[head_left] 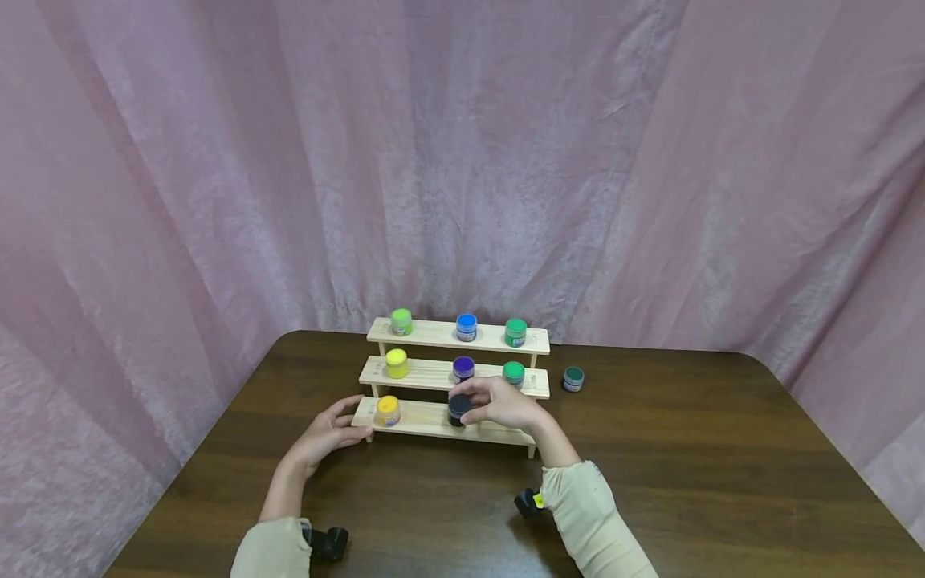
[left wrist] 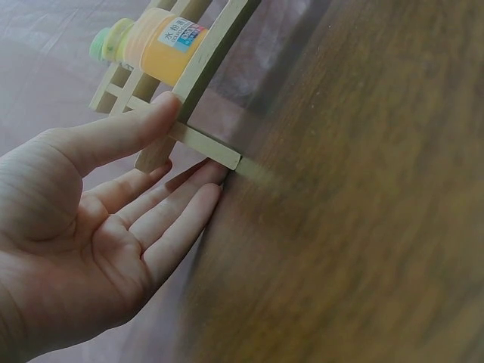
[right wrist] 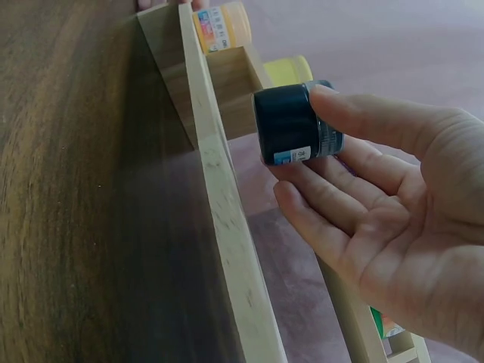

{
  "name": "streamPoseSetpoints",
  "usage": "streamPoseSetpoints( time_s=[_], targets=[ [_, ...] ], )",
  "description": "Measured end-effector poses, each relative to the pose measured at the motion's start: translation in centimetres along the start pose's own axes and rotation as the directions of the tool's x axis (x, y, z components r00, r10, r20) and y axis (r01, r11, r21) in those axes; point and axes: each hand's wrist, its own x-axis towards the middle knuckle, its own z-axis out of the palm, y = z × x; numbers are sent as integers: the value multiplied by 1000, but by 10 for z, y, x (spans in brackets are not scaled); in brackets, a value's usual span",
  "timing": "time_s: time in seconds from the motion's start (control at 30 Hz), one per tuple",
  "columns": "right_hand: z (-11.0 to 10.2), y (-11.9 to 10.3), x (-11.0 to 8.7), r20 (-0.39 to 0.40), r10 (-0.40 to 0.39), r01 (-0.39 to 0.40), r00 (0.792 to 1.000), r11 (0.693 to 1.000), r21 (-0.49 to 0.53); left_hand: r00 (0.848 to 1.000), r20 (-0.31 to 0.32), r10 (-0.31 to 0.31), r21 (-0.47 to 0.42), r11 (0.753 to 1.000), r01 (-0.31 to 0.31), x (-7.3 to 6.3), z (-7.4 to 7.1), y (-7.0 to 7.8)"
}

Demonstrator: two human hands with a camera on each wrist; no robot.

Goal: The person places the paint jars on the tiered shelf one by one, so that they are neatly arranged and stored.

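A three-tier wooden display rack (head_left: 426, 423) bears several small paint jars. My right hand (head_left: 499, 404) pinches a black paint jar (right wrist: 291, 125) by its lid between thumb and fingers, upright at the middle of the lowest tier. Whether its base touches the plank, I cannot tell. My left hand (head_left: 327, 433) holds the left end of that tier, thumb at the plank's end and fingers by the leg (left wrist: 208, 145). Close to it stands an orange-yellow jar (head_left: 388, 410). Behind the black jar, a purple jar (head_left: 463, 368) sits on the middle tier, partly hidden.
On the middle tier are a yellow jar (head_left: 397, 364) and a green jar (head_left: 514, 374). The top tier carries light green (head_left: 401, 322), blue (head_left: 466, 327) and green (head_left: 515, 332) jars. A dark teal jar (head_left: 573, 379) stands on the brown table (head_left: 686, 449), right of the rack. Pink curtains hang behind.
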Motion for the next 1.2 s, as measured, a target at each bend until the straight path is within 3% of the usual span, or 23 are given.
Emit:
streamPoseSetpoints(
  time_s=[1.2],
  targets=[
    [2, 3, 2, 38, 16, -17, 999, 999, 28, 1000, -2, -2, 9, 1000, 2, -1, 1, 1]
  ],
)
